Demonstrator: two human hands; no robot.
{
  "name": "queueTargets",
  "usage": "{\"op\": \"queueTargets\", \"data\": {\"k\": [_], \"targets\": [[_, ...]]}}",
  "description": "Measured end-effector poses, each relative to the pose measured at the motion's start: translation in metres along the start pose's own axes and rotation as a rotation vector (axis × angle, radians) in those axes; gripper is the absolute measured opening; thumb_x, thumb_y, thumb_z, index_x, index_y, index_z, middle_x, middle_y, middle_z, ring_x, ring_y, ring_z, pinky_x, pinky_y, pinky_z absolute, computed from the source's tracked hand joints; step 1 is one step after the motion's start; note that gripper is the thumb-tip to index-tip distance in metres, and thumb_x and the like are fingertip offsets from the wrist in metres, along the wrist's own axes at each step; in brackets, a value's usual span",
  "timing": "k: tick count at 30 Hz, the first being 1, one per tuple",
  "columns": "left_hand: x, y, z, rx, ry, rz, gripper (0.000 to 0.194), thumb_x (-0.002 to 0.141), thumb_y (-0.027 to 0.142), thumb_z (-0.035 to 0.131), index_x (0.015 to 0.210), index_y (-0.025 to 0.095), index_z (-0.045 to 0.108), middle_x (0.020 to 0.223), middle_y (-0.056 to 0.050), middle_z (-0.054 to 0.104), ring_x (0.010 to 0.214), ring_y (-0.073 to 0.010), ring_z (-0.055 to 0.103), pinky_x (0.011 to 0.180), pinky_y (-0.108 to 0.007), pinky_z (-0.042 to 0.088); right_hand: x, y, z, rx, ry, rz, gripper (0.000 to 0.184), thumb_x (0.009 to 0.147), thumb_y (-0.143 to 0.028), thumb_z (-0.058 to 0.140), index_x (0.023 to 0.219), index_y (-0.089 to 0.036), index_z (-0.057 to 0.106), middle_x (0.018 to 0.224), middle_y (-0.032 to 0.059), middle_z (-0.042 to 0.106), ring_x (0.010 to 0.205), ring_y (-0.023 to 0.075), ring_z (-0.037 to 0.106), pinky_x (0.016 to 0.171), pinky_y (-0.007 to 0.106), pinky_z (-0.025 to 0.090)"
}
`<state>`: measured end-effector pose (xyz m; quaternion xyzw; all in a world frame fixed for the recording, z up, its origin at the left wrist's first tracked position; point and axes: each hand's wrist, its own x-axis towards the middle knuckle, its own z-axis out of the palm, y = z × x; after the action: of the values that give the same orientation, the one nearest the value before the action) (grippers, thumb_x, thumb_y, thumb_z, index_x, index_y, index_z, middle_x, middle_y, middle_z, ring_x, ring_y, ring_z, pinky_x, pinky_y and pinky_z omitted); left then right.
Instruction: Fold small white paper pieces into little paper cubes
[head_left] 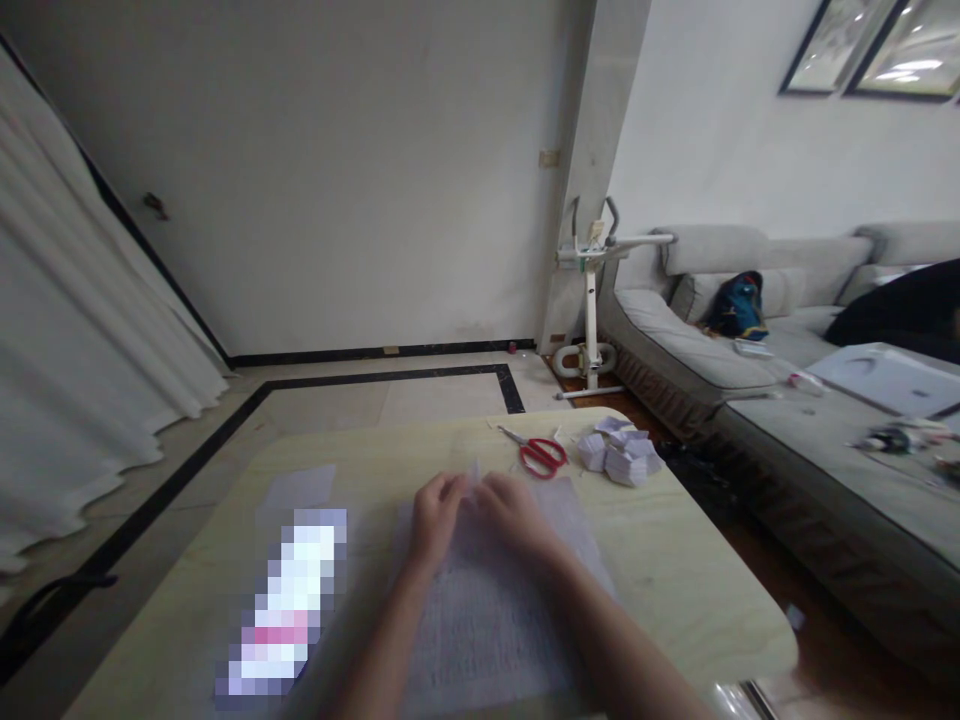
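My left hand (435,518) and my right hand (516,512) meet near the middle of the table, fingers pinched together. Between the fingertips a small piece of white paper (473,472) sticks up; its exact fold is too blurred to tell. Beneath my hands and forearms lies a large sheet of paper (487,640) with faint lines of writing. Just beyond my right hand rest scissors (543,458) with red handles, their blades pointing away to the left. Further right sits a pile of folded paper pieces (621,455).
The pale wooden table (697,580) has rounded corners. On its left lie a pixelated bright object (289,600) and a white paper piece (300,487). A grey sofa (712,360) runs along the right, and an exercise machine (590,310) stands by the wall. A curtain (82,340) hangs at left.
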<state>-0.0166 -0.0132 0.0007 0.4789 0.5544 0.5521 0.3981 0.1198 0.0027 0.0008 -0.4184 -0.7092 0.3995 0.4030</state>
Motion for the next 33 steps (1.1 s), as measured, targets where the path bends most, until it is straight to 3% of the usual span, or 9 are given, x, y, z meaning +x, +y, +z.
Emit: {"op": "queueTargets", "data": {"k": [3, 7, 10, 16, 20, 26, 30, 33], "targets": [[0.000, 0.002, 0.000, -0.104, -0.020, -0.068, 0.035, 0.073, 0.047, 0.061, 0.075, 0.012, 0.066, 0.067, -0.003, 0.065, 0.057, -0.0137, 0.059, 0.053, -0.022, 0.045, 0.002, -0.003, -0.004, 0.141, 0.044, 0.060, 0.024, 0.086, -0.031, 0.048, 0.071, -0.017, 0.058, 0.069, 0.0002, 0.058, 0.065, 0.0133, 0.052, 0.060, 0.023, 0.039], [-0.004, 0.008, 0.000, -0.148, -0.096, -0.058, 0.035, 0.075, 0.046, 0.060, 0.068, 0.012, 0.065, 0.051, 0.001, 0.056, 0.047, -0.0095, 0.050, 0.047, -0.019, 0.038, 0.002, -0.009, -0.013, 0.288, 0.085, 0.092, 0.021, 0.083, -0.036, 0.053, 0.093, -0.021, 0.063, 0.085, 0.0015, 0.063, 0.073, 0.0145, 0.055, 0.062, 0.023, 0.042], [-0.007, 0.010, 0.001, -0.150, -0.139, -0.078, 0.035, 0.075, 0.046, 0.060, 0.068, 0.012, 0.064, 0.049, 0.002, 0.054, 0.044, -0.0092, 0.048, 0.045, -0.019, 0.036, 0.001, -0.010, -0.016, 0.352, 0.047, 0.138, 0.022, 0.081, -0.037, 0.055, 0.090, -0.020, 0.066, 0.076, 0.0006, 0.061, 0.064, 0.0133, 0.052, 0.057, 0.023, 0.041], [-0.006, 0.005, 0.002, -0.258, -0.215, -0.139, 0.033, 0.074, 0.043, 0.062, 0.080, 0.011, 0.067, 0.067, -0.003, 0.064, 0.050, -0.0108, 0.054, 0.048, -0.021, 0.042, 0.000, -0.007, -0.015, 0.479, 0.003, 0.149, 0.025, 0.080, -0.037, 0.058, 0.095, -0.019, 0.066, 0.072, 0.0003, 0.059, 0.059, 0.0114, 0.049, 0.055, 0.022, 0.038], [-0.008, 0.006, 0.004, -0.289, -0.228, -0.141, 0.031, 0.076, 0.042, 0.060, 0.084, 0.012, 0.067, 0.072, -0.004, 0.066, 0.053, -0.0120, 0.057, 0.049, -0.022, 0.044, 0.001, -0.005, -0.014, 0.522, 0.000, 0.187, 0.021, 0.077, -0.038, 0.061, 0.083, -0.018, 0.066, 0.070, 0.0007, 0.058, 0.060, 0.0119, 0.050, 0.056, 0.022, 0.039], [-0.006, 0.008, 0.006, -0.189, -0.185, -0.055, 0.036, 0.076, 0.044, 0.060, 0.095, 0.013, 0.068, 0.090, -0.009, 0.070, 0.077, -0.0203, 0.065, 0.069, -0.029, 0.050, 0.005, -0.001, -0.012, 0.558, 0.065, 0.193, 0.020, 0.071, -0.033, 0.066, 0.084, -0.017, 0.066, 0.067, 0.0004, 0.061, 0.060, 0.0132, 0.054, 0.058, 0.024, 0.042], [-0.005, 0.011, 0.008, -0.124, -0.180, 0.041, 0.038, 0.078, 0.042, 0.058, 0.104, 0.015, 0.067, 0.107, -0.010, 0.068, 0.102, -0.0236, 0.061, 0.088, -0.032, 0.045, 0.007, 0.001, -0.012, 0.485, 0.114, 0.165, 0.019, 0.071, -0.031, 0.065, 0.082, -0.016, 0.066, 0.072, 0.0025, 0.064, 0.065, 0.0147, 0.057, 0.062, 0.026, 0.044], [-0.005, 0.010, 0.008, -0.090, -0.188, 0.076, 0.038, 0.080, 0.041, 0.056, 0.105, 0.015, 0.067, 0.111, -0.010, 0.067, 0.107, -0.0238, 0.058, 0.093, -0.033, 0.043, 0.008, 0.004, -0.012, 0.415, 0.123, 0.147, 0.020, 0.072, -0.032, 0.064, 0.083, -0.016, 0.066, 0.076, 0.0035, 0.065, 0.070, 0.0159, 0.058, 0.066, 0.027, 0.045]]}}
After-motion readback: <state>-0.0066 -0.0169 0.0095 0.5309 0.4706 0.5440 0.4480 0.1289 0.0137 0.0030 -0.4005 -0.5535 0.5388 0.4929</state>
